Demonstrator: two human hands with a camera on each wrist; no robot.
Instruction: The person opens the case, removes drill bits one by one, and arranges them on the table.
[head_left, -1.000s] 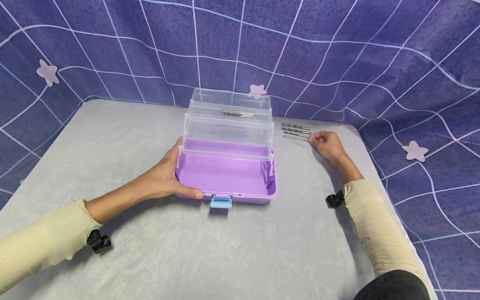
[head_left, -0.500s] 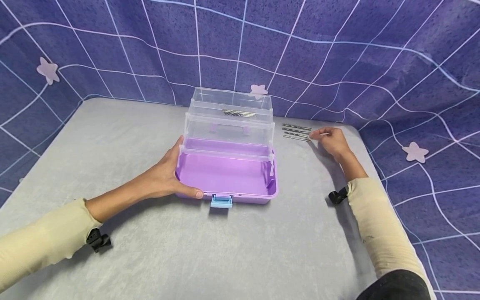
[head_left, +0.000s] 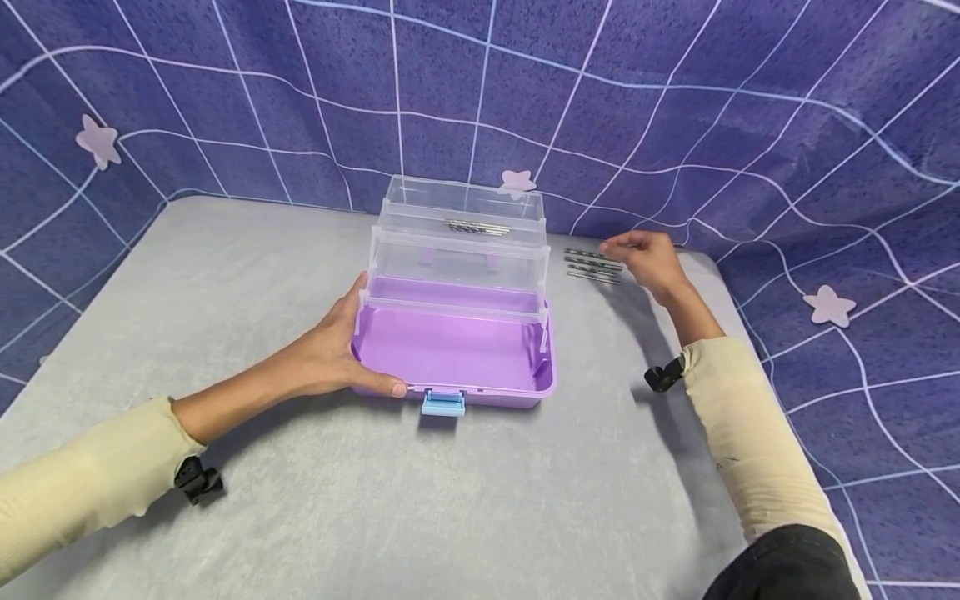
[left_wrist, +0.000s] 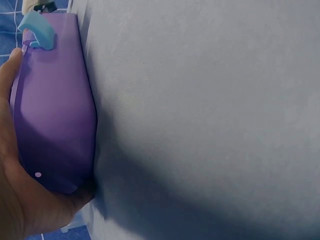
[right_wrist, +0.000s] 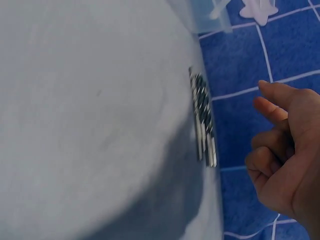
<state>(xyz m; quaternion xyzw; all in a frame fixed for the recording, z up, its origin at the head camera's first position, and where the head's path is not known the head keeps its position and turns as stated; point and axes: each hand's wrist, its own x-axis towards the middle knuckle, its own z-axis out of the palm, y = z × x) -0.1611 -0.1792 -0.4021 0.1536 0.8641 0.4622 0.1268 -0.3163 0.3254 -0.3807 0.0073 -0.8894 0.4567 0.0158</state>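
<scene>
A purple toolbox (head_left: pixel 450 346) with a light blue latch (head_left: pixel 443 404) stands with its clear stepped trays (head_left: pixel 461 268) raised. My left hand (head_left: pixel 321 360) grips its left end, thumb along the front rim; the left wrist view shows the hand around the box's corner. Several twist drill bits (head_left: pixel 477 227) lie together in an upper tray. To the right of the box, several more drill bits (head_left: pixel 592 272) rest side by side on the table. Just over their far right end is my right hand (head_left: pixel 649 262), holding nothing, thumb and forefinger extended, other fingers loosely bent in the right wrist view.
The grey table (head_left: pixel 480 500) ends behind the box at a purple-blue grid-patterned curtain (head_left: pixel 300 92) with pale stars. The raised clear lid stands close to that curtain. Black wrist cameras sit below both sleeves, the right one being this camera mount (head_left: pixel 664 375).
My right hand has moved from the near right end of the row of drill bits up and away, to over the farthest one. The left hand stays on the toolbox.
</scene>
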